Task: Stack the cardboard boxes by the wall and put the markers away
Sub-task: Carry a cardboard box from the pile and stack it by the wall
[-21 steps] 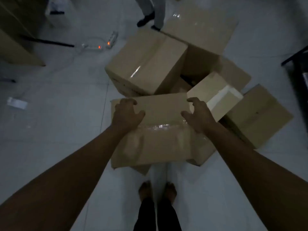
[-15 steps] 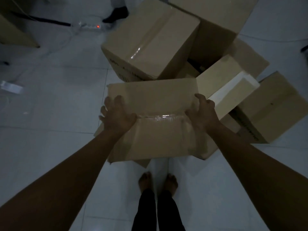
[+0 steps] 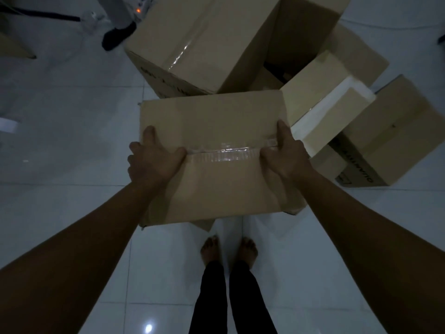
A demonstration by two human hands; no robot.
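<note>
Both hands, left (image 3: 154, 160) and right (image 3: 287, 157), grip the taped box (image 3: 216, 184) by its sides, fingers curled over its edges, above the floor (image 3: 60, 141).

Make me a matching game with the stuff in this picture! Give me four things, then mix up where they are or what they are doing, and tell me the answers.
Things
1. taped box
2. left hand
3. bare feet
4. box with black printing

Places or states
A. standing on the white floor tiles, below the held box
B. on the floor at the right
C. held between both hands
D. gripping the left edge of the held box

Right pairs: 1-C, 2-D, 3-A, 4-B. The right hand grips the other edge.
</note>
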